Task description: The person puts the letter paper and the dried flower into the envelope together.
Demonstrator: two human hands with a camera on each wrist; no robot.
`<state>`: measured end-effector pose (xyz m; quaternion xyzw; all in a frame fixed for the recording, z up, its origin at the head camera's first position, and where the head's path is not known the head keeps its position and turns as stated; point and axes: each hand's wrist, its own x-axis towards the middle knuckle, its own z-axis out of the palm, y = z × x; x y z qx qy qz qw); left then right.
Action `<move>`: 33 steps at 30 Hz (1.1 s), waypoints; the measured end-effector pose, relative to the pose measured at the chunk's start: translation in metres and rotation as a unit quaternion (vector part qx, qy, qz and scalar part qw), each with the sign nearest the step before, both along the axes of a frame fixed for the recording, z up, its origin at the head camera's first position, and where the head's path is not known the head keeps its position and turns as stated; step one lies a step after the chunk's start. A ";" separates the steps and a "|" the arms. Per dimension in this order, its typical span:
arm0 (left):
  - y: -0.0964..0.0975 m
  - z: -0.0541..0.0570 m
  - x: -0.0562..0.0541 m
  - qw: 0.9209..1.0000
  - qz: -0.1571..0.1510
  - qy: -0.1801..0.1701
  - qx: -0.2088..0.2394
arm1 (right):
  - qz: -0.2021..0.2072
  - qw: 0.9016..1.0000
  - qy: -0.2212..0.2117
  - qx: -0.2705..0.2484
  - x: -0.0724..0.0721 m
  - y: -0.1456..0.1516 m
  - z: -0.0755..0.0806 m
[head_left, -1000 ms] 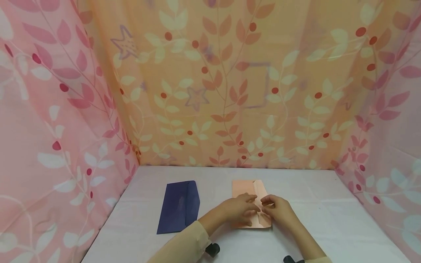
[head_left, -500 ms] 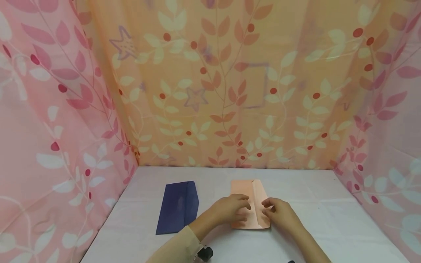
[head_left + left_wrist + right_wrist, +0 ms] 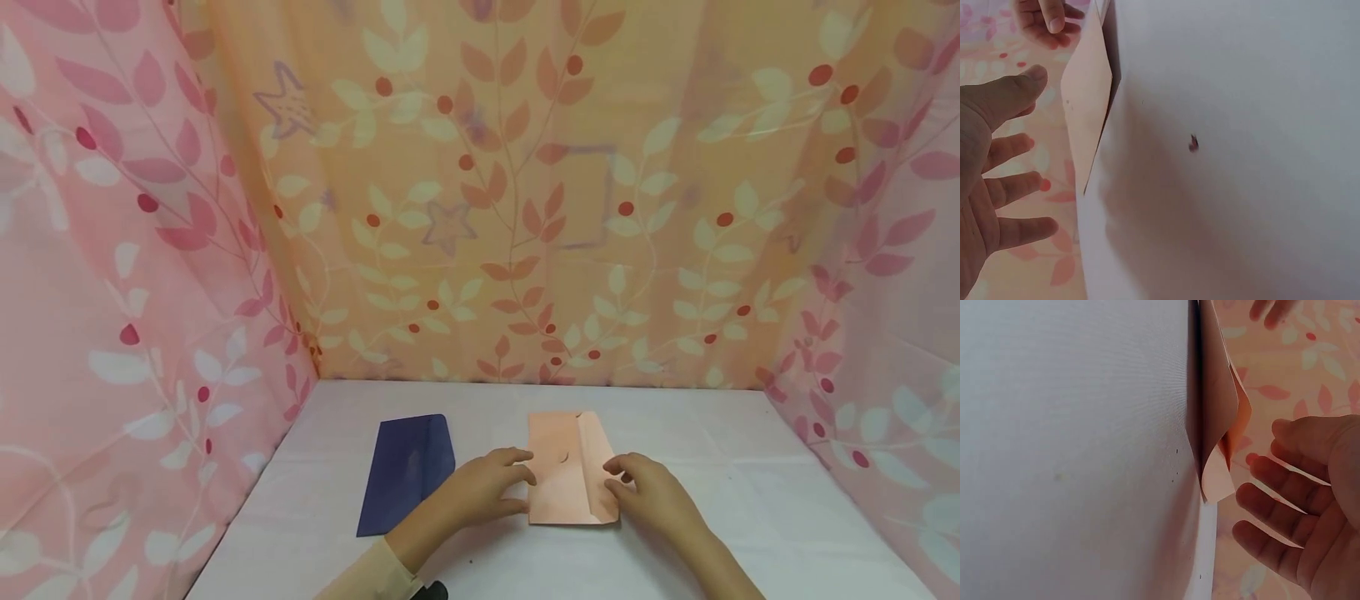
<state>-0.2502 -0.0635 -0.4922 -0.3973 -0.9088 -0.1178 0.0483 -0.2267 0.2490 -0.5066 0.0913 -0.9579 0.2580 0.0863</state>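
A peach paper envelope lies on the white table with its flap unfolded toward the right. My left hand hovers beside its left edge, fingers spread and nothing held. In the left wrist view that hand's fingers are apart from the paper. By the flap is my right hand, with relaxed, slightly bent fingers. The right wrist view shows a gap between those fingers and the envelope, whose flap curls up a little. A small curved mark shows on the envelope's body in the head view.
A dark blue envelope lies to the left, its lower right part behind my left forearm. Small dark specks dot the white tablecloth. Floral curtains enclose the table at the back and both sides.
My left hand has drawn back leftward off the peach envelope, baring its body. My right hand has shifted slightly right, away from the flap. Both envelopes stay in place.
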 end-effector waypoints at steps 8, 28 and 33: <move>-0.030 0.001 0.011 1.000 0.009 0.022 0.009 | 0.005 0.999 0.033 0.034 0.005 0.004 -0.001; -0.099 -0.003 0.029 0.998 0.063 0.007 0.026 | 0.016 0.992 0.096 0.075 0.020 0.035 -0.001; -0.130 -0.005 0.031 0.995 0.094 -0.001 0.038 | 0.020 0.990 0.112 0.087 0.022 0.047 0.001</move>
